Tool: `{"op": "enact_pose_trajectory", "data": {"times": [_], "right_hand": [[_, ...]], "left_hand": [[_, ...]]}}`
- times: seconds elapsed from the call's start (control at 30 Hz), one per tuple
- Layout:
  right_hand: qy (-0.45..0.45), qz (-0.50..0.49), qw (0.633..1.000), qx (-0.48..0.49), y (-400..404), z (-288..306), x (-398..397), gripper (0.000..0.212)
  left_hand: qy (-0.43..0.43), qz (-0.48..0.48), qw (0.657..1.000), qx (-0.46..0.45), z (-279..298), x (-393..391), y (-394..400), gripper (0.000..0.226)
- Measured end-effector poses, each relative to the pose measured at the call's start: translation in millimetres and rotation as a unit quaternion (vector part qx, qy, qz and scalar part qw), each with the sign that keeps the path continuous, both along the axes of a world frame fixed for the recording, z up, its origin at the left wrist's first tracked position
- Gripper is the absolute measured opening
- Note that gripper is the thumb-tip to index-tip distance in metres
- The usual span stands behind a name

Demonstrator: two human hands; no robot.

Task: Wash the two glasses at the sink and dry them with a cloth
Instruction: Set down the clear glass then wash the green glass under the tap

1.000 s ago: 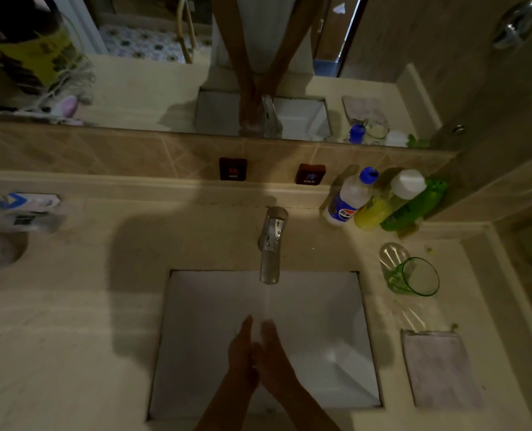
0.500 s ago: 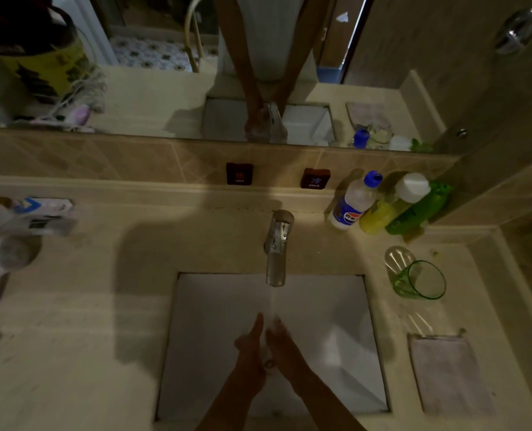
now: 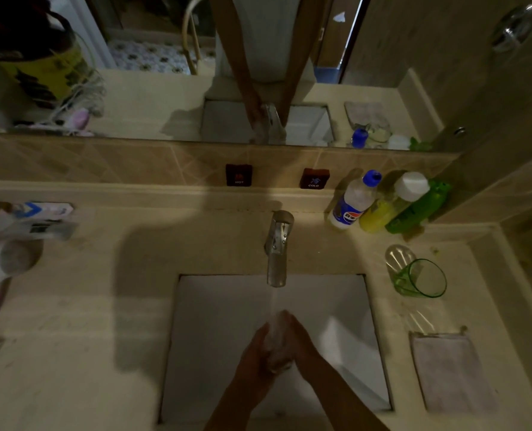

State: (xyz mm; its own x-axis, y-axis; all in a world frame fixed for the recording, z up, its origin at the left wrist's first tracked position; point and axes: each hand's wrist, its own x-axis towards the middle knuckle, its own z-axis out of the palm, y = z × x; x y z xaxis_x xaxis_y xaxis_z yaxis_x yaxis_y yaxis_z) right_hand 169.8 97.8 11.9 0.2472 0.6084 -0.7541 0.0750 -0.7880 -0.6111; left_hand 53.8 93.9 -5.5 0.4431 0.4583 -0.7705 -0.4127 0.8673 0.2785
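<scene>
Sink (image 3: 221,306) sunk in tabletop (image 3: 103,306), tap (image 3: 277,247) behind it. Right of sink: two glasses (image 3: 413,275) touching, cloth (image 3: 451,371) in front of them, three bottles (image 3: 385,203) behind. Both hands (image 3: 277,346) together over sink, under tap.

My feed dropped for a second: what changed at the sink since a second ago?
The hands stay pressed together in the sink but have moved up into the tap's stream, rubbing under it. Nothing taken or released. Both glasses and the cloth sit untouched on the counter.
</scene>
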Motion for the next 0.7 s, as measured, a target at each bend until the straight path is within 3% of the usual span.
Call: {"op": "enact_pose_trajectory", "data": {"times": [0.1,0.2,0.27,0.37,0.4,0.47,0.63,0.7], "right_hand": [[-0.036,0.029,0.998,0.032,-1,-4,-5,0.033],[-0.07,0.02,0.996,0.057,-7,0,-22,0.04],[-0.076,0.045,0.992,0.093,-19,6,-29,0.048],[-0.065,0.134,0.985,0.088,-40,7,-37,0.063],[-0.074,0.156,0.981,0.085,-43,4,-39,0.065],[-0.064,0.118,0.988,0.08,-37,6,-43,0.065],[-0.01,-0.06,0.998,0.027,1,10,-28,0.049],[0.014,-0.063,0.998,0.009,10,15,-17,0.039]], "left_hand": [[-0.072,-0.005,0.996,-0.06,4,5,5,0.058],[-0.049,0.008,0.998,-0.031,1,11,7,0.063],[0.009,0.006,1.0,0.013,-4,11,6,0.061],[0.183,-0.013,0.982,0.032,-16,6,5,0.052],[0.194,-0.022,0.98,0.038,-18,4,5,0.051],[0.172,-0.028,0.984,0.03,-15,3,4,0.051],[0.012,0.043,0.999,-0.007,1,-1,2,0.059],[-0.017,0.041,0.999,-0.008,-1,-3,0,0.061]]}}
